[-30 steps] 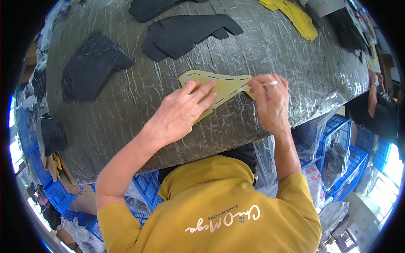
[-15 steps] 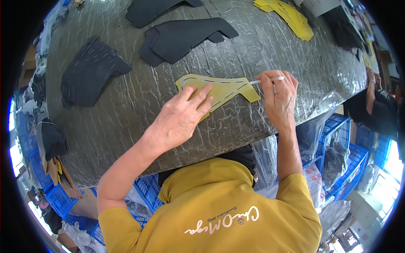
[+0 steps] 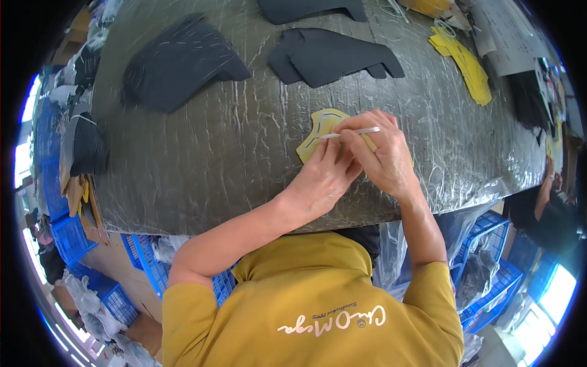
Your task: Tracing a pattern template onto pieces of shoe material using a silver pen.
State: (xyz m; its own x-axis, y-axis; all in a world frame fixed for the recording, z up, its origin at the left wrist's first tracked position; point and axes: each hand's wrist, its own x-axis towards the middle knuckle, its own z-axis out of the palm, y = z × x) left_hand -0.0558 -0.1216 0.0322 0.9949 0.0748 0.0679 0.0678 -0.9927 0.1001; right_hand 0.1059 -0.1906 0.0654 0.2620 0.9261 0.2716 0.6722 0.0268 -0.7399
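A yellow pattern piece (image 3: 327, 121) with slots along its outline lies near the table's front edge, mostly covered by my hands. My left hand (image 3: 323, 177) rests on it, its fingers stretched out and partly hidden behind the right hand. Just above, my right hand (image 3: 386, 151) pinches a slim white pen (image 3: 365, 130). The pen's tip points left and meets the piece beside a slot, close to my left fingertips. Whether another sheet lies under the yellow piece, I cannot tell.
Dark cut pieces (image 3: 342, 55) lie stacked beyond my hands, with another dark pile (image 3: 180, 64) marked with white strokes to the left. Yellow pieces (image 3: 468, 67) are at the far right. Blue crates (image 3: 489, 235) stand below the table (image 3: 202, 165). Someone's arm (image 3: 543, 196) shows at the right.
My right hand has moved the pen from the piece's right tip toward its left part. The left hand has drawn closer to it. The view has shifted, so the table's contents appear further right.
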